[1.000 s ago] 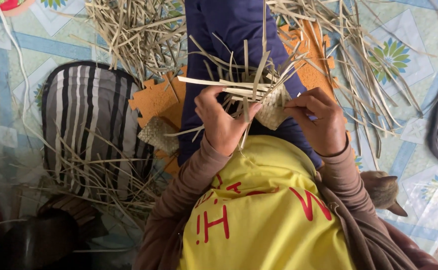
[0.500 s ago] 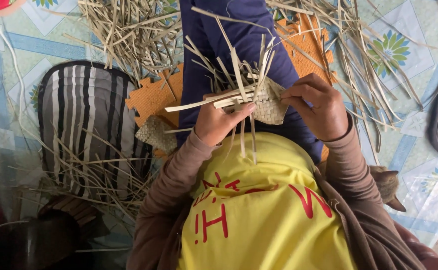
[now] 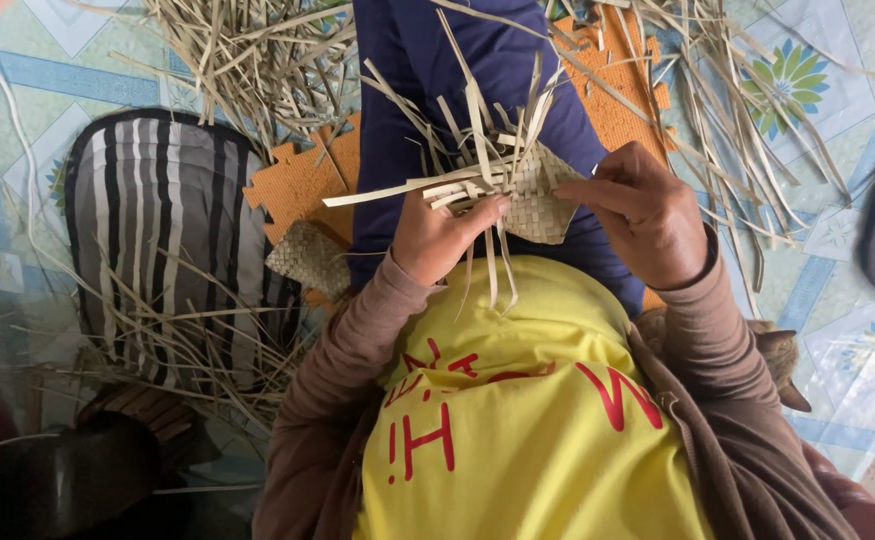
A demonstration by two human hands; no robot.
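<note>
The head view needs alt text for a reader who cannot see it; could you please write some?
Seen from above, a person's left hand and right hand hold a small half-woven mat of pale strips over the lap. Loose strips, a striped cushion and an orange foam tile lie around.

Striped cushion point(image 3: 163, 235), orange mat point(image 3: 303, 180)

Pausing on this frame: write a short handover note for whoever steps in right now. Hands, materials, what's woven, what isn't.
Left hand: fingers pinch loose strips at the edge of the woven piece.
Right hand: grips the piece's other side, over the lap.
Materials: loose strips heaped on the floor ahead; a small finished woven piece lies by the striped cushion, near the orange mat.
Done: a small patch of plaiting.
Left: many strip ends stick out unwoven.
</note>
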